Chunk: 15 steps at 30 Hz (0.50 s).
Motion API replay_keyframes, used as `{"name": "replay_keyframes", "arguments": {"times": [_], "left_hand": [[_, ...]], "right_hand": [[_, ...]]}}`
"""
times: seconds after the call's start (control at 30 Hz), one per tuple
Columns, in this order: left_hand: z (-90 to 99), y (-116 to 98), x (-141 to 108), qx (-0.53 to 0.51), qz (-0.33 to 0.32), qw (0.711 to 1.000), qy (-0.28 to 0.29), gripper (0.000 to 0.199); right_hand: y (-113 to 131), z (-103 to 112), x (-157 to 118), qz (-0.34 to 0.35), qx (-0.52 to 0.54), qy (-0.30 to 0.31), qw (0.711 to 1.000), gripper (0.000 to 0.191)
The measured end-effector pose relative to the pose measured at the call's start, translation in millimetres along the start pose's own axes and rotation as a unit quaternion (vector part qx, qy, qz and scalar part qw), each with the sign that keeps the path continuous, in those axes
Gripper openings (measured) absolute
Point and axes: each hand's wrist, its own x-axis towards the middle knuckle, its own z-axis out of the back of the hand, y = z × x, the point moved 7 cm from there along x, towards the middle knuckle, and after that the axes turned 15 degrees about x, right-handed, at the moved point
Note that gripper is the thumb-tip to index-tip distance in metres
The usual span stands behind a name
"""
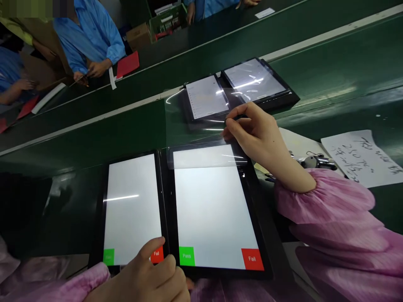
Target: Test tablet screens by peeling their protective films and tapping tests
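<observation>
My right hand (260,142) pinches the edge of a clear plastic film (178,130) between thumb and fingers. The film spreads left from my fingertips, and its lower part overlaps the top of the right tablet (215,209). That tablet shows a white screen with a green Pass and a red Fail box. Beside it, the left tablet (132,205) shows a similar screen. My left hand (151,272) is at the lower edge between both tablets, its index finger over the left Fail box. Its other fingers are curled, and what they may hold is hidden.
Two more lit tablets (255,79) lie beyond on the green bench. A handwritten paper sheet (362,159) and a small metallic object (319,162) are at the right. Across the bench, people in blue (91,33) work near red folders (128,65) and a green crate (168,23).
</observation>
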Motion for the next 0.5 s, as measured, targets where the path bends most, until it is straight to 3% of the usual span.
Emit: {"name": "replay_keyframes", "arguments": {"times": [0.13,0.33,0.5], "left_hand": [[-1.5,8,-2,-0.013,-0.001,0.998,0.059,0.034],[1.5,6,-9,0.024,-0.033,0.999,0.027,0.028],[1.7,1,0,0.023,0.004,0.999,0.030,0.032]], "right_hand": [[-2,3,-2,0.005,-0.010,-0.009,1.000,0.009],[-6,1,2,0.004,0.001,-0.015,1.000,0.013],[-7,-1,3,0.003,0.019,-0.033,0.999,0.013]]}}
